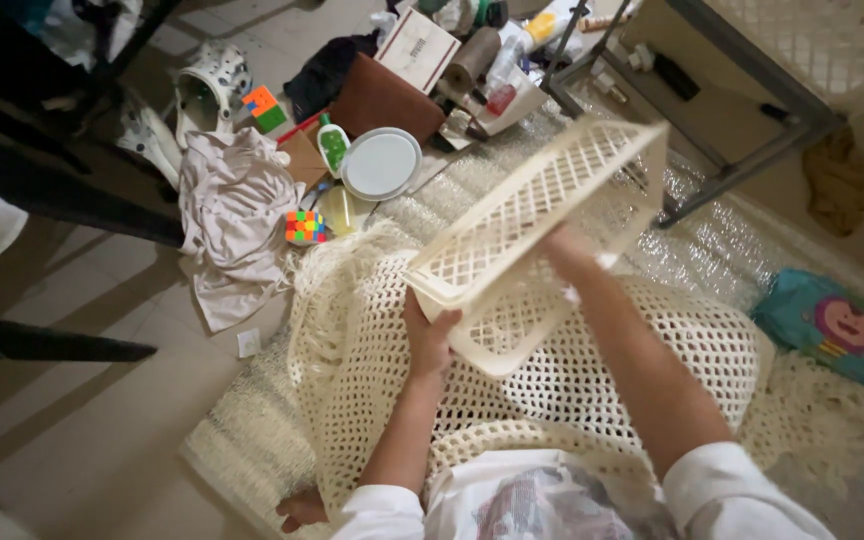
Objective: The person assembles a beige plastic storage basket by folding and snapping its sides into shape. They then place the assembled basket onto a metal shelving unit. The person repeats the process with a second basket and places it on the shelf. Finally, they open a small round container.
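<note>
Item: cream lattice basket, plastic, held tilted in the air over a cream crocheted blanket, mouth turned aside so the inside shows. Left hand is clamped on the near lower corner; right hand sits at the far side, its fingers apparently closed on the wall though partly hidden behind the mesh. Nearby floor clutter: 1 round white lid, 1 colourful puzzle cube, 1 pale garment.
</note>
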